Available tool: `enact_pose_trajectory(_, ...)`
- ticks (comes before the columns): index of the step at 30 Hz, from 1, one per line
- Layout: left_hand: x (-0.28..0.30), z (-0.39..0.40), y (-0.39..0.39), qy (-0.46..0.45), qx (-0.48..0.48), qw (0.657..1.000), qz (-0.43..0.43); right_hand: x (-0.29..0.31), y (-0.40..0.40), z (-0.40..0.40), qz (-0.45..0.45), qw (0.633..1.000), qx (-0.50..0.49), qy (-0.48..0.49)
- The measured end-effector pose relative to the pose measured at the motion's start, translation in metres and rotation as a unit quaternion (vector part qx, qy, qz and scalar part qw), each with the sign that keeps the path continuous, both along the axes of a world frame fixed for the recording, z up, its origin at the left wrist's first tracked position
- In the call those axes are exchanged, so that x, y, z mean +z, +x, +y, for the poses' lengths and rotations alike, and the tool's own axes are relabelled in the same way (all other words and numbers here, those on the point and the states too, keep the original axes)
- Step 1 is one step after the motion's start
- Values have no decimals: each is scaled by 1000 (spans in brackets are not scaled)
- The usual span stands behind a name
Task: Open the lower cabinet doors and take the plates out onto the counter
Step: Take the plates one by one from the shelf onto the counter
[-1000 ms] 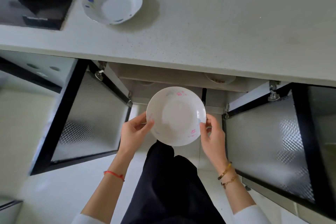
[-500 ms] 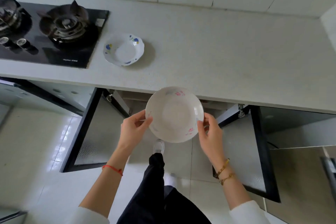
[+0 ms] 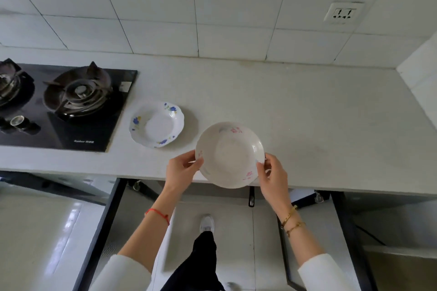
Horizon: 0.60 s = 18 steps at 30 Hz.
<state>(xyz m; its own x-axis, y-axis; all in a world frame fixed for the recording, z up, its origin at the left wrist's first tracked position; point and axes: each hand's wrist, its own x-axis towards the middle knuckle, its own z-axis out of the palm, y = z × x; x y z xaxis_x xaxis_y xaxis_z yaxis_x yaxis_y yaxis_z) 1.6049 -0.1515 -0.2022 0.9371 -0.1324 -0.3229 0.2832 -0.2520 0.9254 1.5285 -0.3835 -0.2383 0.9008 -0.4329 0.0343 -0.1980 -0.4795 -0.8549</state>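
A white plate with pink flowers [image 3: 229, 155] hangs over the front edge of the pale counter [image 3: 307, 130]. My left hand [image 3: 182, 170] grips its left rim and my right hand [image 3: 272, 172] grips its right rim. A second white plate with blue flowers [image 3: 156, 124] rests on the counter just left of it, apart from the held plate. Below, both lower cabinet doors stand swung open: the left door [image 3: 104, 231] and the right door [image 3: 340, 231]. The cabinet's inside is hidden under the counter.
A black gas hob [image 3: 63, 106] with a burner sits at the counter's left. A tiled wall with a socket [image 3: 343, 15] rises behind. A side wall [image 3: 421, 73] bounds the counter on the right. My leg and white shoe [image 3: 207, 223] stand between the doors.
Both hands have lifted the pink-flowered plate from in front of the open cabinet up to the counter's edge. The view has risen, showing the wall and hob.
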Motion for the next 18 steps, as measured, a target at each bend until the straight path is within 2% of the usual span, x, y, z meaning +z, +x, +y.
enact_pose_trajectory(9,-15,-14,90,-21,-15,997,73,-11,96,-14,48,999,4,-8)
enact_pose_trajectory(18,-43,-11,124,-21,-21,991,127,-37,137,-11,116,993,8,-19)
